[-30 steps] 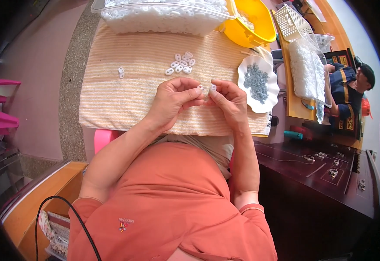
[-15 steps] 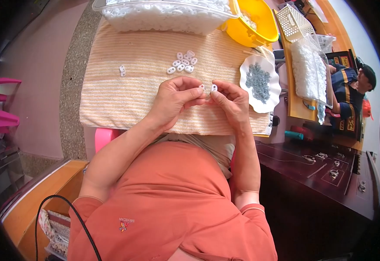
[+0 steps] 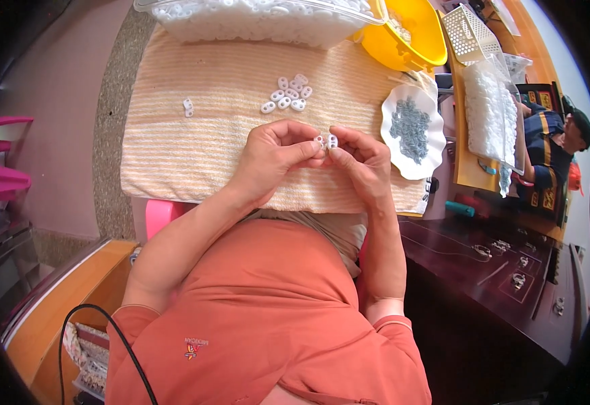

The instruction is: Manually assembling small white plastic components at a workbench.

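Observation:
Over the front half of the towel-covered table, my left hand (image 3: 283,156) pinches a small white plastic piece (image 3: 319,140) between thumb and fingers. My right hand (image 3: 360,158) is closed on another white two-hole piece (image 3: 332,141). The two pieces are side by side, very close together; whether they touch I cannot tell. Beyond my hands lies a loose cluster of white two-hole pieces (image 3: 285,102). One more white piece (image 3: 188,107) lies alone to the left. At the right, a white scalloped plate (image 3: 430,164) holds many small grey parts (image 3: 409,129).
A clear bin (image 3: 254,34) full of white pieces stands at the far edge, beside a yellow basket (image 3: 403,57). Another clear box of white pieces (image 3: 487,111) is on a side table, where a co-worker (image 3: 551,145) sits. A pink stool (image 3: 1,162) stands left.
My hands have come closer together, bringing the two white pieces side by side. The table's contents appear slightly shifted in the view.

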Tool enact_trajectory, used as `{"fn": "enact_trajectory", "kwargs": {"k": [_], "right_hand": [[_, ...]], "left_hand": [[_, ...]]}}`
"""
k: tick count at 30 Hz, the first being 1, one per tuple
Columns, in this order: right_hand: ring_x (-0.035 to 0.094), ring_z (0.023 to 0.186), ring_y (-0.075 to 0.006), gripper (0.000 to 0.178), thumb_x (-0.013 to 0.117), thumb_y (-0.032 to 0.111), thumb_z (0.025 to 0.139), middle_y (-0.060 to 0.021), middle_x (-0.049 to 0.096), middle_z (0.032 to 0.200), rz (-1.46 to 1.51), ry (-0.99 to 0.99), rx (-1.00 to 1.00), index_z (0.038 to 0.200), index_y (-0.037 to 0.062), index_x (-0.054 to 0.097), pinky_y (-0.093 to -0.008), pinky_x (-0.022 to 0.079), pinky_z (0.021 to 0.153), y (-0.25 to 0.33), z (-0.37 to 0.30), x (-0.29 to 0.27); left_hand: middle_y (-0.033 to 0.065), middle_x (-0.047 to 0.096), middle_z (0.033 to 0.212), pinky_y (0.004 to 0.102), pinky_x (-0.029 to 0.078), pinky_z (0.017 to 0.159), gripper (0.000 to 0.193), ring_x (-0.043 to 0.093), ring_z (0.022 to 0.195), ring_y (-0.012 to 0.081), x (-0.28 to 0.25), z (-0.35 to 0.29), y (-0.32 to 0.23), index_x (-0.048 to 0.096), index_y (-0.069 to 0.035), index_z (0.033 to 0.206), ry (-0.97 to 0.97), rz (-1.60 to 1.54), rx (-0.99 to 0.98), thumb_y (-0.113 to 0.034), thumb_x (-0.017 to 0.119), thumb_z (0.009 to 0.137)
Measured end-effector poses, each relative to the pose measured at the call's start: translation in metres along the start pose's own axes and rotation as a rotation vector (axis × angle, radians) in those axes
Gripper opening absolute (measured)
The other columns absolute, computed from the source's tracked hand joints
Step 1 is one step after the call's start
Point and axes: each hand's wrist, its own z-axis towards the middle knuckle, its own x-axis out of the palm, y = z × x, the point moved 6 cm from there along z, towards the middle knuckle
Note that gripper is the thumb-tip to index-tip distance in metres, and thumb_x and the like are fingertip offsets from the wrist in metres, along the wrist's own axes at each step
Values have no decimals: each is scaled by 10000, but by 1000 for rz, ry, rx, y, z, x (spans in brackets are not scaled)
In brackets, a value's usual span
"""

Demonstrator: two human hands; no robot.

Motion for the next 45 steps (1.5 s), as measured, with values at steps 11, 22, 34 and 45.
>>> {"fn": "enact_trajectory", "kwargs": {"k": [11,22,34,45], "right_hand": [[663,796,-148,313,652,-26,873,-107,671,935,44,-36,11,1177,-71,591,-249,541,727,7,-1,-3],[653,847,-144,336,673,-36,849,-105,671,1003,62,-5,2,1177,-64,608,-252,533,765,8,0,2],[649,914,-155,317,655,-54,857,-106,661,1029,87,49,-9,1171,-56,614,-262,527,806,7,0,5],[647,921,-152,295,647,-62,861,-109,654,1038,110,65,-8,1155,-59,622,-257,521,805,8,0,8]], "left_hand": [[106,684,952,273,571,755,152,668,831,146,-1,2,3,614,15,1031,3,44,-10,-18,641,885],[105,683,886,256,568,716,133,669,778,141,-1,1,2,619,42,999,-2,35,-6,-5,641,876],[113,683,905,266,568,742,161,667,789,151,-2,1,4,626,33,1034,12,78,-30,-13,644,881],[104,682,898,246,579,700,162,678,772,147,-1,0,4,636,44,1011,-8,62,-56,-23,670,868]]}}
